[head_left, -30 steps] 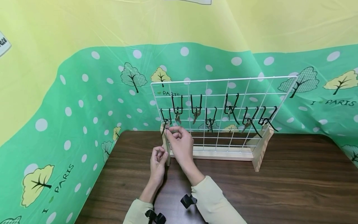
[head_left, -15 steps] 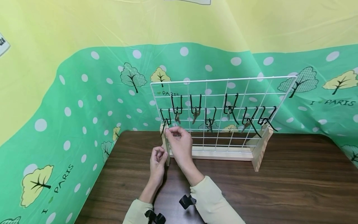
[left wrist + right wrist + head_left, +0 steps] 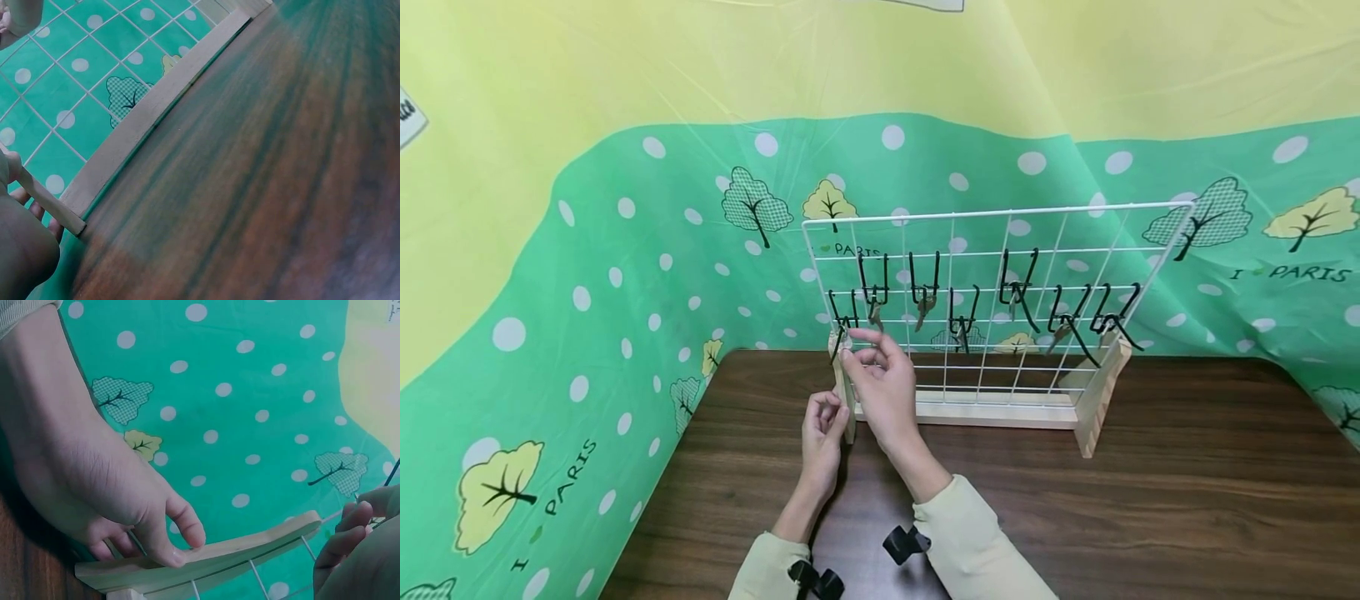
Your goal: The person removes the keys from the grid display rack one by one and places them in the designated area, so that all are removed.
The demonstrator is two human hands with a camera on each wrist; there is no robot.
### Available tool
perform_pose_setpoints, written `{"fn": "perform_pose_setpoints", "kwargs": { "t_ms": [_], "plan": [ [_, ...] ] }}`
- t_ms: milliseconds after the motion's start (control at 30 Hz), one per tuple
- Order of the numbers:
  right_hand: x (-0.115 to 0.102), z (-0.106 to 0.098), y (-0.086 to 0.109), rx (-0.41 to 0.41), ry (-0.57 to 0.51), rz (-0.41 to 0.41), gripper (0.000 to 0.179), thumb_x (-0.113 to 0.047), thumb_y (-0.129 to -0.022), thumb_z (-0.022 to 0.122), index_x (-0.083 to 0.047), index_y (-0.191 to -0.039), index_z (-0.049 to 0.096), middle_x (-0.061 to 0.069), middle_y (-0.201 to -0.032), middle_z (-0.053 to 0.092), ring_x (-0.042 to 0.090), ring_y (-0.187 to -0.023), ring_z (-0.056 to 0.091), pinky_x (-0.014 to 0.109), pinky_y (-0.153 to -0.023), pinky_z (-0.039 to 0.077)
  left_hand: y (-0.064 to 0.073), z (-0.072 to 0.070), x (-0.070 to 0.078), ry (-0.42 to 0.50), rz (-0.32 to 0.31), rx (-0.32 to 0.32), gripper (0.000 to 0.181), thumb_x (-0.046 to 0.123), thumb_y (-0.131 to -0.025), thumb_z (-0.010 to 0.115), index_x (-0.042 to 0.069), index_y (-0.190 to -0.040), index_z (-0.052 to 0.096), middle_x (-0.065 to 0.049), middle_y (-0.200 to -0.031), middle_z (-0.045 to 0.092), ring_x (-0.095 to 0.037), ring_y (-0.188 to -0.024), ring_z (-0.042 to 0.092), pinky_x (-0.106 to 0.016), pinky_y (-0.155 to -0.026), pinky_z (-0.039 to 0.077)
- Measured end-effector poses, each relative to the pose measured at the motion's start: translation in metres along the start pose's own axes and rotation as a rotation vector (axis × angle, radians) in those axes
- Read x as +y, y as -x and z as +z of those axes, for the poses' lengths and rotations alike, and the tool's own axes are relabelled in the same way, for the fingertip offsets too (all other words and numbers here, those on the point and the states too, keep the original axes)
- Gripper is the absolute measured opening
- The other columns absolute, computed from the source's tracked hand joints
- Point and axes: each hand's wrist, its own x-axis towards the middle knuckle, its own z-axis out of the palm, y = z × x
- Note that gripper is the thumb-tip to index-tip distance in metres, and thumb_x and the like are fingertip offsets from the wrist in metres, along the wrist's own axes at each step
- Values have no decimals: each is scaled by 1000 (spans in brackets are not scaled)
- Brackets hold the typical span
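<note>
A white wire grid rack [image 3: 917, 218] with wooden ends stands on the table. My left hand [image 3: 822, 437] grips its left wooden end piece [image 3: 269, 540] low down, thumb and index finger on either side of the wood in the right wrist view. At the top of that piece is the leftmost black hook [image 3: 846, 322]. My right hand [image 3: 886, 390] is right at this hook, thumb and index fingertips slightly apart and the other fingers curled. Its fingers partly hide the spot under the hook. Keys, such as one key [image 3: 926, 310], hang on other hooks.
Several more black double hooks, including one hook [image 3: 1019, 287], spread across the grid to the right. A wooden base bar [image 3: 992, 416] joins the ends. The dark wood table [image 3: 1195, 500] meets a green and yellow printed cloth [image 3: 647, 208] behind and at left.
My right index finger has lifted up and away from the thumb at the leftmost hook, widening the gap between them. The left hand keeps its grip on the wooden end piece.
</note>
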Motion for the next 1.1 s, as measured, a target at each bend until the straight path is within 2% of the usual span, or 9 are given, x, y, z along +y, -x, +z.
{"fn": "perform_pose_setpoints", "kwargs": {
  "t_ms": [133,300,433,533,700,900,967,1100],
  "plan": [
    [-3,0,2,-51,-6,-11,31,2,-101,73,-1,-132,75,3,-87,68,12,-65,62,18,-57,46,0,-1,1,4,0,-4,25,-8,-109,59,-19,-122,40,5,-116,66,-6,-109,65,-21,-92,51],
    [-6,1,4,-75,-10,-2,30,3,-101,72,2,-130,74,2,-89,66,7,-63,59,17,-56,47,-1,-2,0,14,8,-8,26,-8,-109,58,-20,-122,39,5,-116,68,-6,-109,65,-22,-93,53],
    [-7,2,6,-81,1,-18,26,2,-102,71,5,-127,73,7,-89,70,8,-65,63,19,-59,51,-1,-2,0,13,11,-10,26,-8,-109,59,-20,-122,39,6,-114,68,-6,-108,65,-22,-92,53],
    [-8,3,7,-81,23,-48,20,2,-102,70,6,-121,74,12,-91,72,14,-68,66,20,-61,52,-2,-2,-1,4,9,-6,26,-7,-109,59,-19,-122,40,7,-112,67,-6,-107,64,-22,-92,52],
    [-9,3,8,-66,68,-82,12,0,-103,71,6,-112,77,15,-93,72,18,-67,65,17,-58,46,-1,-1,-1,-11,5,3,25,-8,-108,60,-18,-121,41,7,-106,64,-6,-100,61,-21,-88,50],
    [-12,1,12,-40,125,-120,9,-2,-101,74,2,-106,81,13,-93,74,5,-56,47,18,-50,33,-1,-2,-2,-12,2,1,28,-3,-110,62,-17,-122,41,6,-109,64,-7,-102,61,-21,-88,50],
    [-13,1,13,-33,151,-136,8,-3,-101,76,0,-104,82,11,-90,75,4,-56,45,18,-50,32,-1,-2,-3,-13,6,-1,30,-1,-110,63,-18,-122,42,5,-110,64,-7,-103,61,-21,-88,50],
    [-16,0,16,-33,182,-152,8,-2,-99,77,-2,-103,84,8,-85,76,6,-61,51,18,-52,36,0,-2,-2,-14,11,-4,29,-1,-110,63,-18,-122,42,5,-107,64,-7,-99,60,-20,-86,50]
  ]
}}
